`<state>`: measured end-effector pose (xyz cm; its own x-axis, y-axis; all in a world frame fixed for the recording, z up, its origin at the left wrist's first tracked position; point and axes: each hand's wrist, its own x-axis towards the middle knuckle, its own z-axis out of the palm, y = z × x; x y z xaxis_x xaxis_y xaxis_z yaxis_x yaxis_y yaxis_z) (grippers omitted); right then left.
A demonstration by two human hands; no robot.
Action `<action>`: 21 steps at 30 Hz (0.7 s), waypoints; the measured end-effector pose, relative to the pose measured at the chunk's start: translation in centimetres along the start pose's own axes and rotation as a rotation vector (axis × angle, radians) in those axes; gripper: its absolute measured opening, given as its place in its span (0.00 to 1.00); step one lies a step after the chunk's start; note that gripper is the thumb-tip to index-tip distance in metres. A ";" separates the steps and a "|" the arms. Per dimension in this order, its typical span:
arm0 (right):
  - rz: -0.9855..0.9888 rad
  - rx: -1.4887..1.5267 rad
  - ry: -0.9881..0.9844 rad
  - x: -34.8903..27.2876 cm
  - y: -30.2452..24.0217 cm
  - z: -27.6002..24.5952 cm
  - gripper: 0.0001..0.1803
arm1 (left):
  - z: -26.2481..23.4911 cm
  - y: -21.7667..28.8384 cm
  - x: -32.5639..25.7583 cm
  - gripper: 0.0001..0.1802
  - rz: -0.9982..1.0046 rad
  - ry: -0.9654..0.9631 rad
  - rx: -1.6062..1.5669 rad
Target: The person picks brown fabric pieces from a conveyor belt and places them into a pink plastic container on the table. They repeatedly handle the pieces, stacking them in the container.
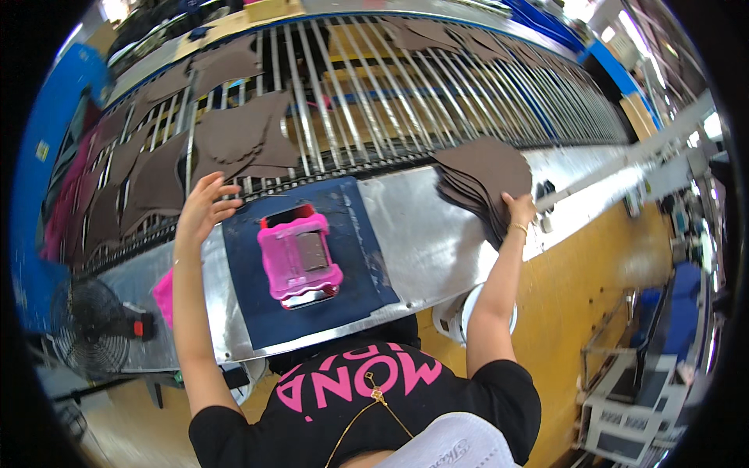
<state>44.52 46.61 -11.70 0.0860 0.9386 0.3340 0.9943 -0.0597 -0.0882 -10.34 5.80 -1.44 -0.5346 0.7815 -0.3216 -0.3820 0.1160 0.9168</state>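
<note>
Pale cloth [460, 446] sits nearest; beyond, the brown stack [488, 168] rests on the metal table [406, 226], edge pinched in your right hand [519, 209], your left hand [207, 207] empty, fingers spread; you're probably taking hold; lifting calls for an even grip

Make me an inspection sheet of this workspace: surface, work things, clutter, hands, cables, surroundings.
Surface: metal table, shiny, with a dark blue mat on it.
Work things: pink block with metal parts on the mat; stack of brown pieces at the table's right; more brown pieces on the rack of metal bars beyond.
Clutter: pink item beside the left forearm, partly hidden.
Left hand: raised, fingers spread, holding nothing visible.
Right hand: touching the stack's right edge; grip unclear.
Cables: nothing seen clearly.
Surroundings: black fan at left, yellowish floor at right.
</note>
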 end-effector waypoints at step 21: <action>0.182 0.186 -0.024 -2.5 -3.3 -4.5 0.25 | 6.5 2.0 -4.2 0.18 0.080 -0.176 0.220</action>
<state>41.33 42.89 -8.00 0.2585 0.9261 0.2746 0.9339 -0.1669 -0.3162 -4.03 6.74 3.28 -0.4099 0.8858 -0.2176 -0.1611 0.1645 0.9731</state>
